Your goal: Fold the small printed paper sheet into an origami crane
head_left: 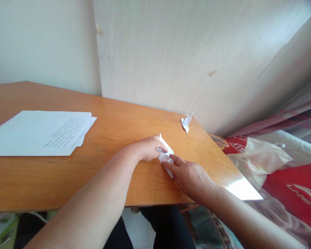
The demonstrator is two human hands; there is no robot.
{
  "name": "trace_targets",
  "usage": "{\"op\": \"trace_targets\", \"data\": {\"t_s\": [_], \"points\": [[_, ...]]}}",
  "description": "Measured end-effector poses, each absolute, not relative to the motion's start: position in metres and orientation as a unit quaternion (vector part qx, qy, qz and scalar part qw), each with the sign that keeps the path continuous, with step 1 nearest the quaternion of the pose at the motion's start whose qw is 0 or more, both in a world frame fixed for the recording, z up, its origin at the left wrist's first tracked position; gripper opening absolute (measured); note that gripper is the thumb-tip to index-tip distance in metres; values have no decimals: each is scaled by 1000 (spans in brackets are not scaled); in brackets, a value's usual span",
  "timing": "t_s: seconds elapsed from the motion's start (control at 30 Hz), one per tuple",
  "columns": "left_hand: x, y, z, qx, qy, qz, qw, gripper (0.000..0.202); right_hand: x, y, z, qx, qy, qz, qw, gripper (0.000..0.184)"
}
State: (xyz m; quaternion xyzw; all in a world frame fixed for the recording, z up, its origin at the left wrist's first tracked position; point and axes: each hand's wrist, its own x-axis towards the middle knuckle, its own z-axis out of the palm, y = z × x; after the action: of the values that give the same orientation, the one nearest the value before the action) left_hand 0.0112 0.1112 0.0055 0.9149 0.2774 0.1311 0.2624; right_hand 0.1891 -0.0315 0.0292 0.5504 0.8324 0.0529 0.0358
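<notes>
A small piece of folded white paper (167, 158) lies on the wooden table in front of me, with creases across it and a pointed tip at its far end. My left hand (151, 148) grips its left side, the fingers bent over the sheet. From the near right, my right hand (189, 173) holds the lower part, thumb and forefinger on the paper. Both hands partly cover the sheet. Farther back, near the table's right edge, stands a folded paper figure (187, 122), apart from both hands.
A stack of white sheets (33, 133), printed at one corner, lies on the left of the table (114, 121). A pale panel (155, 52) rises behind. Right of the table are a red bag (298, 193) and a whitish plastic bag (261, 157).
</notes>
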Motion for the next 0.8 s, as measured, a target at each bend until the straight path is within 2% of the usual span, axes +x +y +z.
{"op": "trace_targets", "data": {"t_s": [0.37, 0.6, 0.8], "points": [[12, 109, 8, 911, 288, 137, 262, 41, 192, -56, 21, 550, 833, 52, -2, 51], [14, 111, 3, 908, 284, 146, 270, 40, 193, -73, 15, 534, 839, 90, -51, 46], [14, 115, -4, 903, 308, 140, 265, 41, 194, -86, 16, 508, 854, 76, -75, 50]]}}
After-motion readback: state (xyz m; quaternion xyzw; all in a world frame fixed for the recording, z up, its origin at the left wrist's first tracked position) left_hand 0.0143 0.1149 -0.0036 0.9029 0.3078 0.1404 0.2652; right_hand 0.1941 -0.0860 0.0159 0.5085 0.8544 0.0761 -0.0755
